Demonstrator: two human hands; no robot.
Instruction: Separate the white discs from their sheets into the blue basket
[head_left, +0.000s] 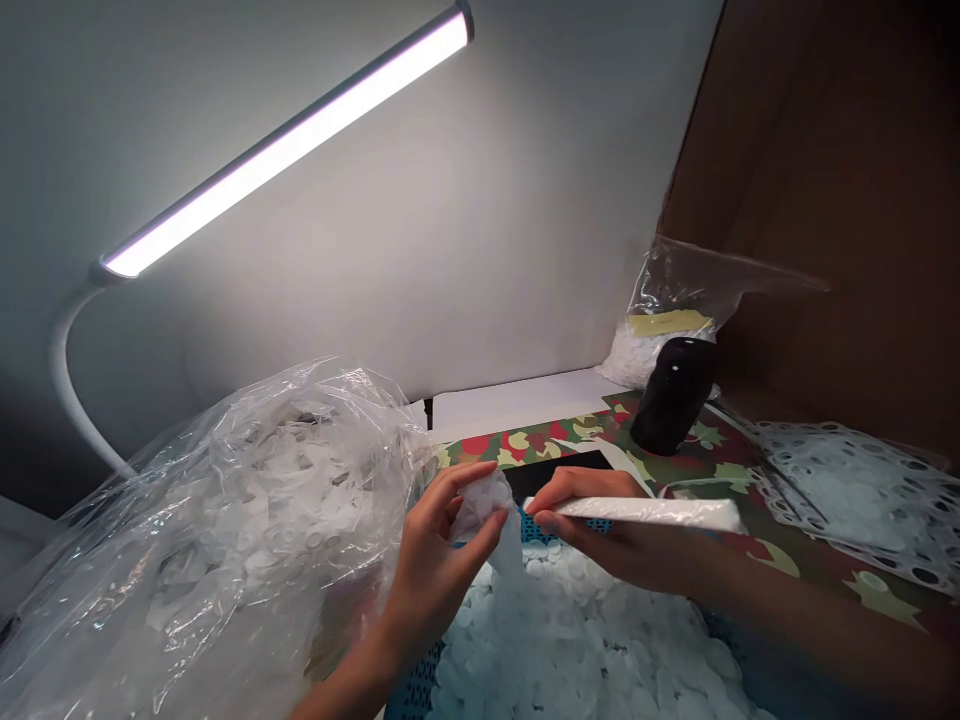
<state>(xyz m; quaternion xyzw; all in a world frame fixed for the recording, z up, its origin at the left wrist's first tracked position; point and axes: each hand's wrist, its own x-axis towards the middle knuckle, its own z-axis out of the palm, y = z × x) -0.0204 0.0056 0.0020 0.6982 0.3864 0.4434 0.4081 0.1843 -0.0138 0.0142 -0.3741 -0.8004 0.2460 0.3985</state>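
Note:
My left hand pinches a small bunch of thin white round pads between thumb and fingers. My right hand grips a long white stack of pads that points to the right. Both hands hover over a blue perforated basket heaped with loose white round pads. The two hands are close together, their fingertips almost touching.
A big crumpled clear plastic bag of white scraps fills the left. A lit bar lamp hangs above. A black cylinder and a small bag stand at the back right, on a patterned tablecloth. Punched white sheets lie right.

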